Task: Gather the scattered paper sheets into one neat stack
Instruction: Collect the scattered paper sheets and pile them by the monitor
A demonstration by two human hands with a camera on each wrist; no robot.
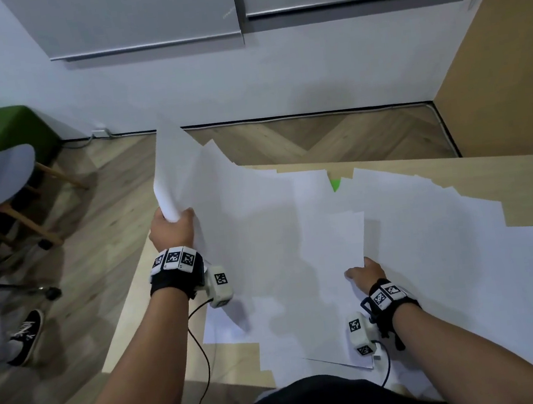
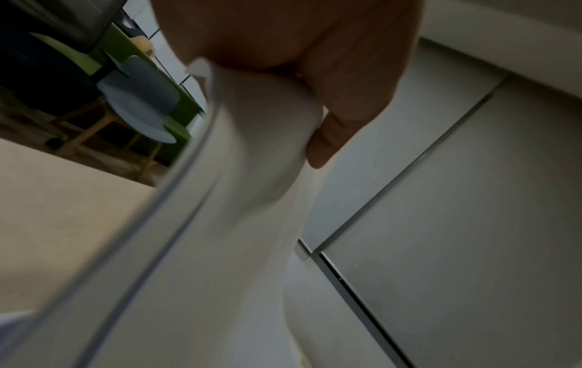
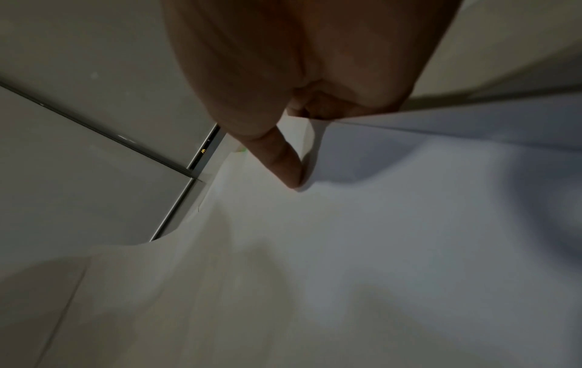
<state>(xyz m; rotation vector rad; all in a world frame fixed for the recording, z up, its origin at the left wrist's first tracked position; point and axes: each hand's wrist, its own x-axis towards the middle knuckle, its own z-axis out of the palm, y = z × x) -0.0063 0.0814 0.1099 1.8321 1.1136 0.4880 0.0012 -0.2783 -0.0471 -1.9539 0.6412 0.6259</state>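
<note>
While the left hand clamps a raised bundle of white paper sheets over the counter's left edge, the right hand pinches the near corner of another loose white sheet lying rightward on the pale wooden counter, nearer that hand.

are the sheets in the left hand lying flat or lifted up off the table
Lifted. The left hand grips the held sheets by their lower edge, and they stand curved above the table.
</note>
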